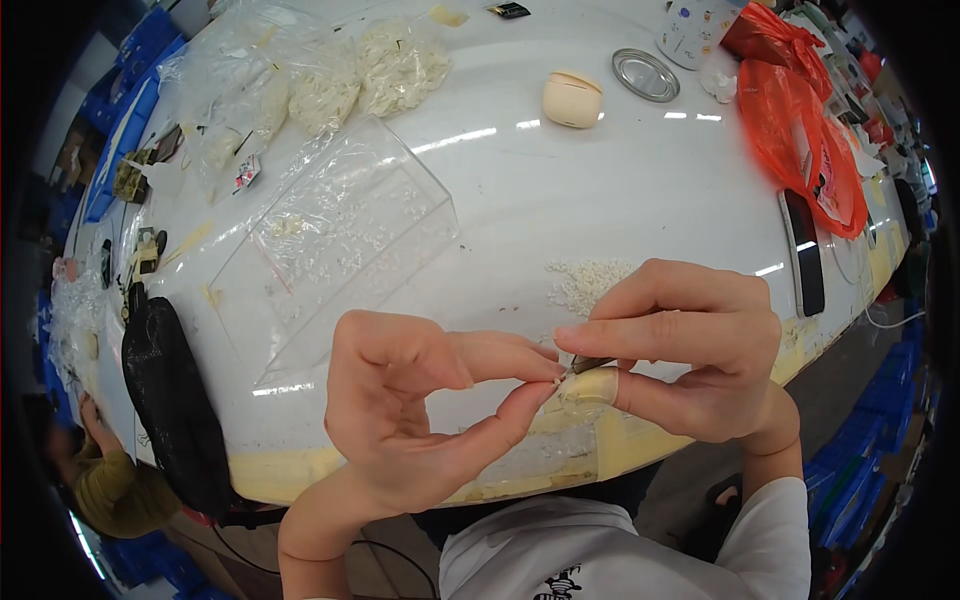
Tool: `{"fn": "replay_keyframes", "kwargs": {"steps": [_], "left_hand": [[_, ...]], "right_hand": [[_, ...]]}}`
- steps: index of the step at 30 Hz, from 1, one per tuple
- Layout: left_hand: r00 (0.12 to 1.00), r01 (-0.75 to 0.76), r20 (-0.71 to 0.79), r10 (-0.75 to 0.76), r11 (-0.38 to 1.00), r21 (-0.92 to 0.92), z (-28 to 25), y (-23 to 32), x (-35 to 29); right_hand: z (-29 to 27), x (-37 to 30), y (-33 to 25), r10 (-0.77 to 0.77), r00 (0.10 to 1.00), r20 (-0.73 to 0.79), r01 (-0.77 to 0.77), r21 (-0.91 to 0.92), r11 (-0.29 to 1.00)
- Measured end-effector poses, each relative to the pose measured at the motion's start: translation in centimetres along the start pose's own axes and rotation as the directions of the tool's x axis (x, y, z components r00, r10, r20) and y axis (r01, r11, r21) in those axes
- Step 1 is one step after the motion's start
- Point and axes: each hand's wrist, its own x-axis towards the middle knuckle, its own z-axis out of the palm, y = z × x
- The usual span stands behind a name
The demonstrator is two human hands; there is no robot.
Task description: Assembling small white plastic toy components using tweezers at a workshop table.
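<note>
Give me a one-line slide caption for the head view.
The left hand pinches a tiny white piece; the right hand holds a small dark tool close by, near loose white pellets.

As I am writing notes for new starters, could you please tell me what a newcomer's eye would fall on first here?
Probably the bright red plastic bag, vivid against the white table at the upper right. Next, near the centre, the left hand pinches something too tiny to make out, while the right hand, close beside it, holds a small dark tool. A long black pouch-like thing also stands out at the table's left side.
</note>
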Motion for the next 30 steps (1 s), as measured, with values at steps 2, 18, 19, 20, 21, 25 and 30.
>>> {"fn": "replay_keyframes", "kwargs": {"steps": [2, 18, 19, 20, 21, 25, 30], "left_hand": [[0.996, -0.092, 0.009, 0.092, 0.995, 0.026, -0.1, -0.2, -0.1], [0.941, -0.332, 0.248, 0.231, 0.774, 0.539, -1.1, 0.0, -0.2], [0.939, -0.338, 0.255, 0.232, 0.766, 0.547, -1.2, 0.0, -0.2], [0.936, -0.344, 0.263, 0.233, 0.757, 0.555, -1.2, -0.1, -0.2], [0.934, -0.351, 0.271, 0.234, 0.748, 0.563, -1.2, -0.1, -0.2], [0.923, -0.377, 0.302, 0.237, 0.709, 0.596, -1.3, -0.2, -0.2], [0.914, -0.391, 0.343, 0.216, 0.689, 0.610, -1.3, -0.2, -0.1]], "right_hand": [[0.1, 0.0, 0.1, 0.003, 1.000, 0.008, -0.003, 0.011, 1.000], [0.7, 0.0, 1.0, 0.018, 0.998, 0.058, -0.020, 0.023, 1.000], [0.6, 0.0, 1.0, 0.027, 0.997, 0.065, -0.029, 0.017, 0.999], [0.6, 0.1, 0.9, 0.036, 0.997, 0.073, -0.037, 0.010, 0.999], [0.5, 0.1, 0.9, 0.045, 0.996, 0.080, -0.046, 0.003, 0.999], [0.6, 0.1, 1.1, 0.057, 0.995, 0.084, -0.057, -0.009, 0.998], [0.5, 0.1, 1.2, 0.046, 0.995, 0.086, -0.044, -0.032, 0.999]]}}
